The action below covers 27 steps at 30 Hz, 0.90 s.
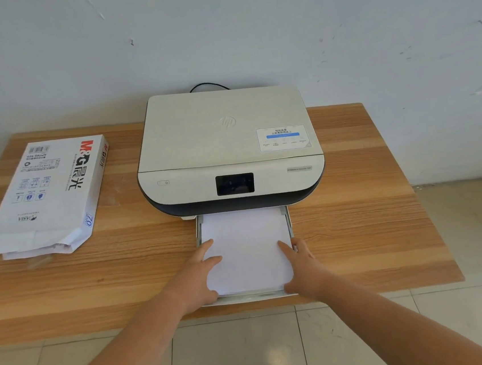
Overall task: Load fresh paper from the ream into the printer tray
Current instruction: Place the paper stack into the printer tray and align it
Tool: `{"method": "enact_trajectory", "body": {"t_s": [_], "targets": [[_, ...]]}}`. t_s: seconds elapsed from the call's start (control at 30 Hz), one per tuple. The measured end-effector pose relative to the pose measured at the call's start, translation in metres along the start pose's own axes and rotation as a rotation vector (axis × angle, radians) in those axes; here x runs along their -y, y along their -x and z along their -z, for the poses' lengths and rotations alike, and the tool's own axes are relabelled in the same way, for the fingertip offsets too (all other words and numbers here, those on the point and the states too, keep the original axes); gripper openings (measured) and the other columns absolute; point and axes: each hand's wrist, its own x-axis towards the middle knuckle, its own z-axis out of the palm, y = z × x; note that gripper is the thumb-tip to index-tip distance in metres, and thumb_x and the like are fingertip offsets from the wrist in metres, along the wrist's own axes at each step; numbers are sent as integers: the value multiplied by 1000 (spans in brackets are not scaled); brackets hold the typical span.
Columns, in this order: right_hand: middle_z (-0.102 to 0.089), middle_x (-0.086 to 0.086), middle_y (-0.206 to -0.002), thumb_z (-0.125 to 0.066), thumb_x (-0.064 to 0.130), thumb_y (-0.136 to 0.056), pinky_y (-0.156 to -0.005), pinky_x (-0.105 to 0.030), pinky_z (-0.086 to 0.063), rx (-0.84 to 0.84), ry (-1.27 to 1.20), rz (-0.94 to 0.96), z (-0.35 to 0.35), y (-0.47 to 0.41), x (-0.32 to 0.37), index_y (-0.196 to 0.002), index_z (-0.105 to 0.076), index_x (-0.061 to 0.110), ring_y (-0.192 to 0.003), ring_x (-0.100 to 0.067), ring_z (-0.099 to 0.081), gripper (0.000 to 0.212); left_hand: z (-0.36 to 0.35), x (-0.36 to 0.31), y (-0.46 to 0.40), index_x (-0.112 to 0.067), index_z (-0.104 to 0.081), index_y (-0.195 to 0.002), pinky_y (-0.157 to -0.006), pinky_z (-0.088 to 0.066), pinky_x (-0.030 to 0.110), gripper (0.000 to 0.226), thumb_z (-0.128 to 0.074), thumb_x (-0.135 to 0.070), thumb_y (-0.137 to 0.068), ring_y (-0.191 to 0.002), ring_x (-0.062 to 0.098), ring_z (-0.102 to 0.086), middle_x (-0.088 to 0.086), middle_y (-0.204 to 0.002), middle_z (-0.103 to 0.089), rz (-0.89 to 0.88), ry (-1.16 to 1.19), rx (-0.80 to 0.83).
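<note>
A cream and dark printer (229,151) stands at the middle of the wooden table, its paper tray (290,224) pulled out toward me. A stack of white paper (248,247) lies in the tray, its near end close to the tray's front lip. My left hand (197,271) rests on the stack's left edge with fingers stretched over the sheets. My right hand (300,263) lies on the right edge the same way. The opened ream (47,193), a white wrapper with red and black print, lies at the table's left, torn end toward me.
The wooden table (371,213) stands against a pale wall. A black cable (208,85) loops behind the printer. The table's near edge runs just under the tray's front. Tiled floor (251,350) and the tips of two shoes show below.
</note>
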Motion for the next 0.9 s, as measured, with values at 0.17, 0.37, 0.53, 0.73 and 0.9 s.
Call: {"method": "enact_trajectory", "body": {"t_s": [0.17, 0.37, 0.53, 0.73, 0.9], "targets": [[-11, 7, -146, -70, 21, -78, -94, -25, -49, -92, 8, 17, -4, 4, -3, -151, -17, 28, -136, -17, -26, 91, -10, 3, 3, -22, -36, -143, -110, -29, 24, 68, -65, -32, -82, -139, 11, -21, -13, -155, -7, -36, -149, -75], [-25, 6, -131, -72, 32, -75, -92, -26, -46, -150, 99, 60, 0, 6, -8, -144, -30, 32, -127, -13, -29, 81, -18, 8, 6, -23, -41, -140, -112, -27, 26, 59, -60, -34, -85, -138, 12, -23, -10, -153, -16, -76, -231, -119], [-28, 5, -132, -68, 42, -73, -96, -32, -48, -131, 239, 113, 7, 5, -10, -143, -32, 32, -127, -14, -26, 80, -16, 13, 5, -22, -44, -139, -112, -27, 27, 58, -61, -37, -85, -136, 14, -26, -9, -152, -19, -108, -277, -95], [-26, 6, -135, -62, 50, -77, -100, -32, -45, -112, 324, 149, 10, 5, -13, -147, -30, 31, -129, -14, -25, 79, -14, 14, 6, -21, -49, -134, -109, -27, 28, 49, -55, -37, -88, -131, 13, -32, -7, -146, -31, -177, -374, -120], [-31, 5, -139, -63, 49, -79, -103, -33, -42, -146, 368, 185, 11, 6, -14, -140, -37, 32, -130, -16, -28, 69, -16, 19, 5, -18, -57, -127, -104, -34, 30, 48, -61, -37, -83, -125, 16, -42, -3, -134, -45, -185, -414, -181]]}}
